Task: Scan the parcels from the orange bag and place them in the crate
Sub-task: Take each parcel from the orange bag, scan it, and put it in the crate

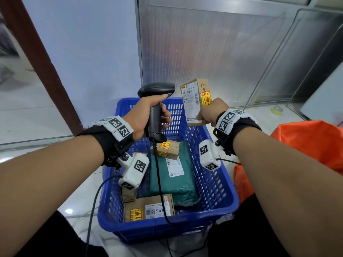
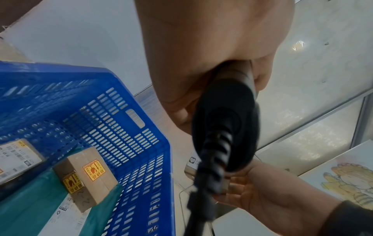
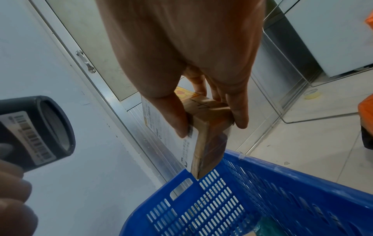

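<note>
My right hand point(image 1: 210, 115) grips a small cardboard parcel point(image 1: 194, 101) upright above the far right corner of the blue crate point(image 1: 228, 184), its white label turned left; the right wrist view shows thumb and fingers pinching the parcel point(image 3: 210, 127). My left hand point(image 1: 148, 117) holds the black barcode scanner point(image 1: 156, 91) by its handle, head aimed right at that label. The scanner point(image 2: 224, 127) fills the left wrist view. Inside the crate lie a green mailer point(image 1: 172, 173), a small box point(image 1: 167, 148) on it, and a flat cardboard parcel point(image 1: 148, 208). The orange bag point(image 1: 306, 145) sits right.
The scanner cable point(image 1: 159, 182) hangs down across the crate. A metal panel wall point(image 1: 213, 43) stands behind, with a brown door frame point(image 1: 37, 62) at left. A tape roll point(image 1: 277, 110) lies on the tiled floor at the far right.
</note>
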